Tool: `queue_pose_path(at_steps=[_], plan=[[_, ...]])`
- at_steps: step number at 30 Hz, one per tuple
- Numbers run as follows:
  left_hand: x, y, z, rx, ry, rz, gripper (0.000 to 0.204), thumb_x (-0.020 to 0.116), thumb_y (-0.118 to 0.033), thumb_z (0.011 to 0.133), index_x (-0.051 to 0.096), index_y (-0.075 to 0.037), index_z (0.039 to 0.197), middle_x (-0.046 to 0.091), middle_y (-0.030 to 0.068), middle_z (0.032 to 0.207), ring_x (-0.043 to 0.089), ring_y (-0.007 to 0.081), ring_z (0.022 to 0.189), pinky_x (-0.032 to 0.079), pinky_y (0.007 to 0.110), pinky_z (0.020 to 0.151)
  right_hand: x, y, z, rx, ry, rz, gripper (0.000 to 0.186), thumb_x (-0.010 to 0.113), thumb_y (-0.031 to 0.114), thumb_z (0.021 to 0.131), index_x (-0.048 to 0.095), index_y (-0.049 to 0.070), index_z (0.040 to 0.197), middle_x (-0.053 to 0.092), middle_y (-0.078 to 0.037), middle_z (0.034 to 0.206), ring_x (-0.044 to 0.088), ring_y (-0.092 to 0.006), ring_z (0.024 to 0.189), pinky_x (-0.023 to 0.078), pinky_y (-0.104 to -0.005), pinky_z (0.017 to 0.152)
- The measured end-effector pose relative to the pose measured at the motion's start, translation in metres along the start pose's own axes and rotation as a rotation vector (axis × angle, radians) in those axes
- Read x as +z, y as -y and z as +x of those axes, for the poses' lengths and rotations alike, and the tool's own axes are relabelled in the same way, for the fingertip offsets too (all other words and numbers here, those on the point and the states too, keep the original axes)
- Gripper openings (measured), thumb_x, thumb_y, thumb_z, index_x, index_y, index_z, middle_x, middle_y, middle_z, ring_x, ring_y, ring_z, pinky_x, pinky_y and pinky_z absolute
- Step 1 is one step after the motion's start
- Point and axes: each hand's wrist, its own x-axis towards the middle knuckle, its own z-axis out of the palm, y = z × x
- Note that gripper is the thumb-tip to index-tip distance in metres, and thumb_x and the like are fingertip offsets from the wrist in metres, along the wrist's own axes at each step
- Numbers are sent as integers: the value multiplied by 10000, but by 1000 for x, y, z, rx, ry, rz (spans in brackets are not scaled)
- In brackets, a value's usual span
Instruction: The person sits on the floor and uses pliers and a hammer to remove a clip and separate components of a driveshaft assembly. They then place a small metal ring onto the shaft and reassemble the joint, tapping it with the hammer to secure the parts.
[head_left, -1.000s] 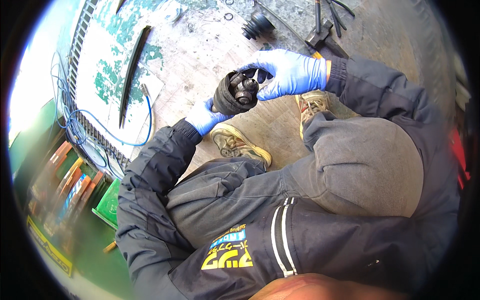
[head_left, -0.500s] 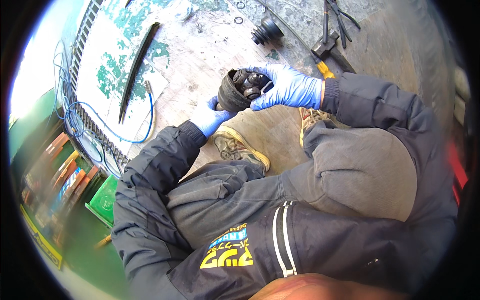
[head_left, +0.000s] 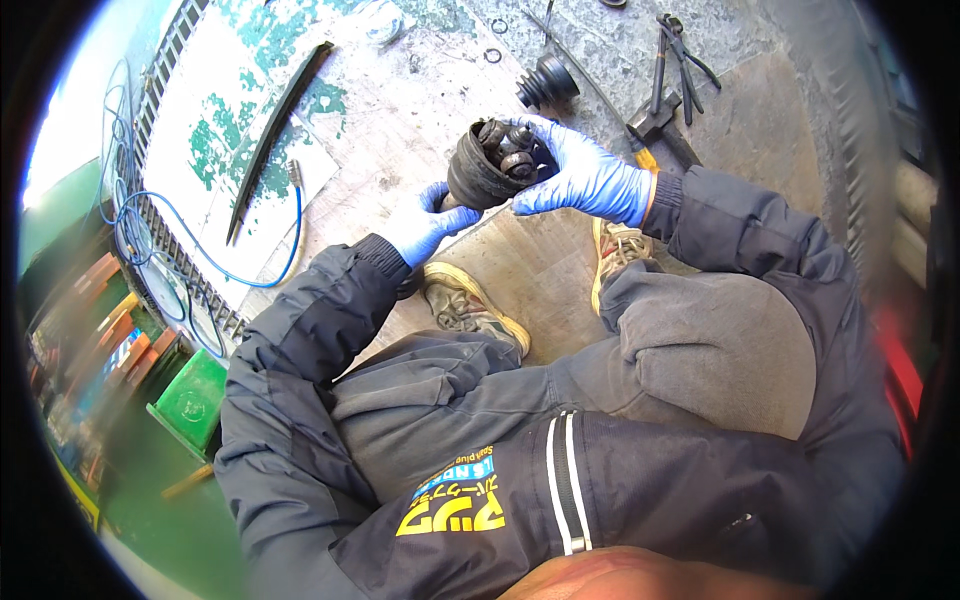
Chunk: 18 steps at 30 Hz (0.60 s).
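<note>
Tripod joint [head_left: 474,178], black and greasy, was held up over the floor [head_left: 562,268], just past the person's two shoes [head_left: 470,305]. Its open end faced up and to the right, and round metal knobs [head_left: 516,152] showed inside.

The left hand [head_left: 424,230], in a blue glove, had its thumb and fingers curled around the narrow end. The right hand [head_left: 588,180], also in a blue glove, was cupped around the open end. Its thumb was low by the rim and its pointing finger was near the top. The other fingers were partly hidden behind the joint.

A second ago, the right hand arched over the top, with dark fingertips by the knobs. Now it was tucked closer to the side. The joint sat a bit higher in the view, and more of the left thumb showed. The things on the floor sat lower and more to the right in the view than before.

A ribbed rubber boot [head_left: 547,83] lay near the right hand. A hammer [head_left: 655,118] with a yellow grip lay to its right, and pliers [head_left: 688,75] lay just past that. Two small rings [head_left: 492,56] lay left of the boot. A blue hose [head_left: 240,283] curled far to the left.
</note>
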Motion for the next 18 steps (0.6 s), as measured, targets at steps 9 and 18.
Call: queue_pose_path(at_steps=[9,18], plan=[[-14,-24,2,251,342,-232,817,757,-256,980,341,22,1625,484,138,1599,445,232,1477,340,399,1242,3,8,-6,59,-64,-47,898,914,42,816,429,12,1571,589,-90,1462,575,-173,1323,507,-344,1140],[17,-58,1,131,281,-521,604,669,-297,1061,485,-1,1554,631,109,1462,607,214,1312,469,374,1137,9,6,-1,47,-1,36,821,892,-6,823,485,38,1534,632,-49,1384,604,-148,1256,516,-326,1119]])
